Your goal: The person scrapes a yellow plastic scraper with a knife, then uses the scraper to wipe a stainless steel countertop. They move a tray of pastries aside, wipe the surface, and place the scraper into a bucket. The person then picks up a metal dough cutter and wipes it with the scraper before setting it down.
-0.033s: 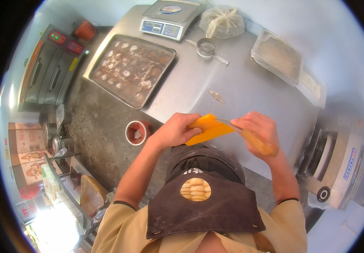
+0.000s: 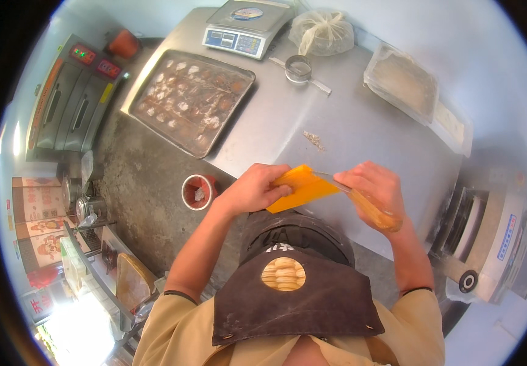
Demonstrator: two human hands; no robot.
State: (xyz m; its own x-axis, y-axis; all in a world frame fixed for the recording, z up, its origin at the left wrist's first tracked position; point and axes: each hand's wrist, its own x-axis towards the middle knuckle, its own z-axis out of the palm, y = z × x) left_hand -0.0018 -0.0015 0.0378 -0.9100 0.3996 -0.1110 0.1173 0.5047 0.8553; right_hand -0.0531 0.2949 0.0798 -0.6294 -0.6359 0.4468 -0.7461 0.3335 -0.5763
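Note:
My left hand [image 2: 257, 188] is closed on one end of a flat yellow plastic scraper [image 2: 303, 189], thumb on its near face. Opposite it, my right hand [image 2: 373, 186] grips a wooden-handled tool [image 2: 370, 208] with a thin metal blade. That blade lies against the scraper's upper right edge; its full shape is hidden. Both tools are held above the near edge of a steel table [image 2: 349, 134], in front of my apron. A little pile of crumbs [image 2: 313, 141] lies on the tabletop beyond them.
A dark baking tray [image 2: 193, 97] juts past the table's left edge, above a red bin [image 2: 199, 192]. Farther back are a scale [image 2: 245, 30], a round sieve [image 2: 298, 69], a tied bag [image 2: 321, 33] and a plastic tub [image 2: 402, 82]. A machine [image 2: 486, 235] stands right, an oven [image 2: 71, 100] left.
The wooden handle has tipped slightly toward me in my right hand. Nothing else has visibly moved.

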